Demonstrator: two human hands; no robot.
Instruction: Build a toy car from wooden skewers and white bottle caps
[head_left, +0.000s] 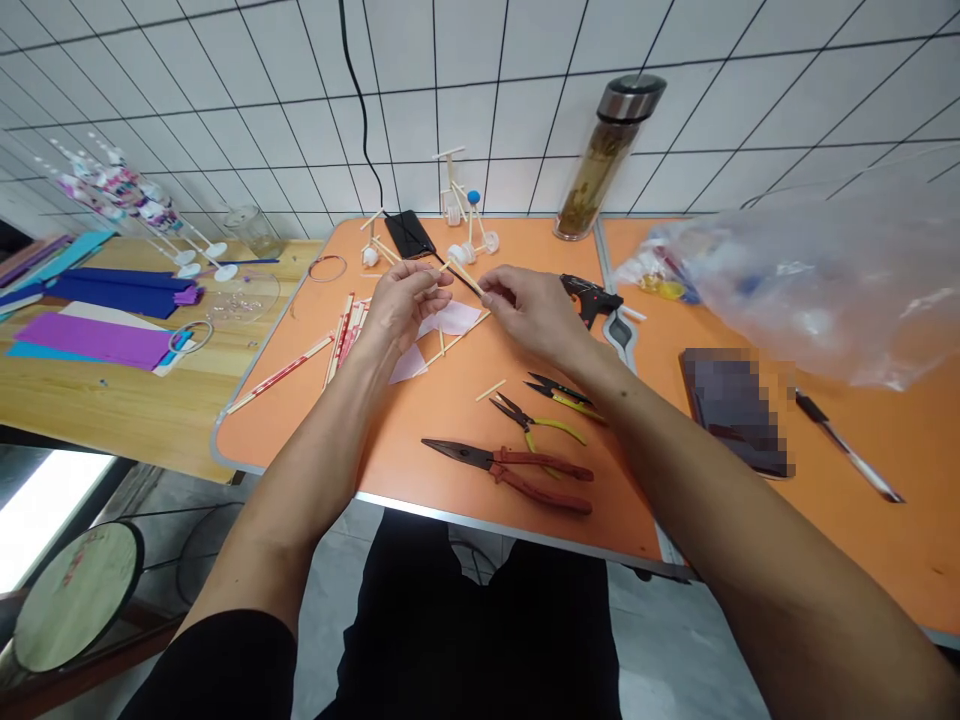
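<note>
My left hand [401,305] and my right hand [529,310] are raised just above the orange table [450,400], both pinched on a thin wooden stick [463,275] that runs between their fingertips. Under them lies a frame of sticks with pale pink paper [450,325]. A small stick model with white wheels and a blue ball [465,225] stands just behind my hands.
Red-handled pliers [517,468], yellow-handled cutters [536,420] and black snips [559,390] lie near the front edge. A glue gun [589,295], a glass bottle [607,160], a phone [409,235], loose chopsticks [300,365] and a plastic bag [825,280] surround them. Coloured paper [97,340] lies on the left wooden table.
</note>
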